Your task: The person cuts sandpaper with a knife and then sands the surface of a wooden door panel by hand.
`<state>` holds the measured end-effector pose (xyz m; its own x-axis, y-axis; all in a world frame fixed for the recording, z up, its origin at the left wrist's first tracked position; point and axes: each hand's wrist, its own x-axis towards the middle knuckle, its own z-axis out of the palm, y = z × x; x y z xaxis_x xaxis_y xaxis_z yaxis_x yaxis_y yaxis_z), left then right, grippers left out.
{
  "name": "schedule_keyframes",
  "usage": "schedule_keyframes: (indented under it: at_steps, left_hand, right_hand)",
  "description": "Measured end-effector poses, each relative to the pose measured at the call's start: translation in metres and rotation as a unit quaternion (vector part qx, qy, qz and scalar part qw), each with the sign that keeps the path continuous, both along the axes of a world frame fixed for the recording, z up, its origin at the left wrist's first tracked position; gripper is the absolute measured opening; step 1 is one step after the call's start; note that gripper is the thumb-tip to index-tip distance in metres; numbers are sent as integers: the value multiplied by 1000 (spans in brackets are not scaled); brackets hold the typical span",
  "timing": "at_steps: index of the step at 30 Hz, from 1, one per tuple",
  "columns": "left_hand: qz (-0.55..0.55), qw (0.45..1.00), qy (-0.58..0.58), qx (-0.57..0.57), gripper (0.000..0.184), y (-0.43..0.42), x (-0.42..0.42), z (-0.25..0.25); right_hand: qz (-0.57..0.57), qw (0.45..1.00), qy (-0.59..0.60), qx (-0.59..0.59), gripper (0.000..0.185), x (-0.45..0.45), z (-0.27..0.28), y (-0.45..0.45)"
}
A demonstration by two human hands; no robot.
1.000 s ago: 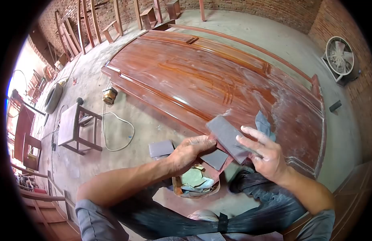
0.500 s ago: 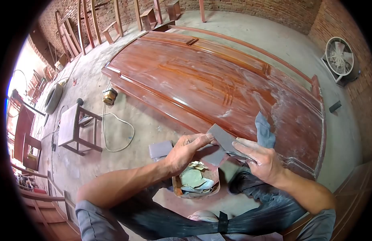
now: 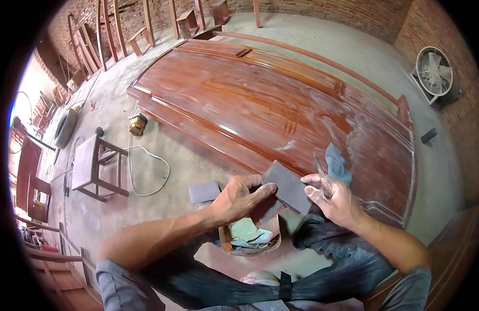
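My left hand (image 3: pixel 243 198) pinches a grey sheet of sandpaper (image 3: pixel 287 187) between thumb and fingers. Below it hangs a darker reddish-brown piece (image 3: pixel 265 210), partly hidden by the hand. In my right hand (image 3: pixel 337 201) is a thin, pointed, blade-like tool (image 3: pixel 322 169), its tip up; its exact kind does not show. The right fingertips are close to the sheet's right edge; whether they touch it I cannot tell. Under my hands, a box (image 3: pixel 250 252) holds scraps of greenish paper. A blue-grey cloth (image 3: pixel 338 165) lies on the glossy wooden panel (image 3: pixel 239 98).
A small stool (image 3: pixel 87 161) stands left, near a looped pale cord (image 3: pixel 168 173) and a yellowish container (image 3: pixel 137 125). Just left of the box is a grey folded piece (image 3: pixel 204 192). A round fan (image 3: pixel 434 72) stands by the brick wall at right.
My right hand has come away from the sheet's lower edge, and the pointed tool now stands up in it. The sandpaper has turned to show its broad face.
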<state>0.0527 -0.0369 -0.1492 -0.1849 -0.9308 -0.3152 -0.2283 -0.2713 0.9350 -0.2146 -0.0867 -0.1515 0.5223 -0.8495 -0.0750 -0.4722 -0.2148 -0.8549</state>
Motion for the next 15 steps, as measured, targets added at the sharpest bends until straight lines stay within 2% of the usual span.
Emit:
schedule_keyframes:
  at_steps: [4, 5, 8, 11, 14, 15]
  left_hand:
    - [-83, 996, -37, -11, 38, 0, 3, 4]
    - [-109, 994, 10, -17, 38, -1, 1, -2]
    - [-139, 990, -11, 4, 40, 2, 0, -5]
    - [-142, 989, -29, -3, 41, 2, -2, -4]
    - [-133, 991, -8, -12, 40, 3, -3, -7]
    - [-132, 991, -17, -12, 39, 3, -3, -7]
  right_hand:
    - [1, 999, -45, 17, 40, -1, -11, -2]
    - [7, 998, -42, 44, 41, -1, -15, -3]
    - [20, 995, -11, 102, 46, -3, -15, -4]
    - [15, 993, 46, 108, 45, 3, 4, -4]
    - [-14, 986, -22, 167, 41, 3, -7, -5]
    - [-14, 992, 2, 122, 40, 3, -5, -5]
